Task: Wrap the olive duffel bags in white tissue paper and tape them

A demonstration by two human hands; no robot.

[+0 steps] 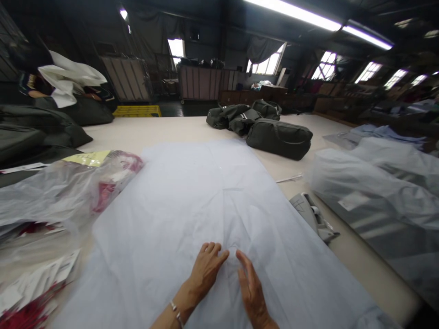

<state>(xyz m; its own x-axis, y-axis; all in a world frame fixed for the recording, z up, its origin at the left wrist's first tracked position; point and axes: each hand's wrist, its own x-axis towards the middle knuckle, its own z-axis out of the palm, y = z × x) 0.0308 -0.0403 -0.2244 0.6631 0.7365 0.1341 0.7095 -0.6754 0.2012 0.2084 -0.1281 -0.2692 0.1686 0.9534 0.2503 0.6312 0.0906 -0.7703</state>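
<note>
A large, thin, pale blue-white sheet (178, 183) lies spread over the table in front of me, with creases running up its middle. My left hand (207, 267) rests on it, palm down, fingers bent and thumb pointing right. Just to the right is my right hand (253, 289), turned thumb side up with its fingers stretched forward near the sheet. A small gap separates the two hands, and the sheet is wrinkled there. Neither hand visibly holds anything. Whether the fingertips pinch any of the sheet is hard to see.
Dark green duffel bags (279, 139) lie at the table's far side. Clear plastic bags (44, 192) and tags (41, 283) are on the left. At right are a grey-white tool (313, 217) and plastic-covered goods (380, 196). A person (34, 87) handles white material (72, 75) at far left.
</note>
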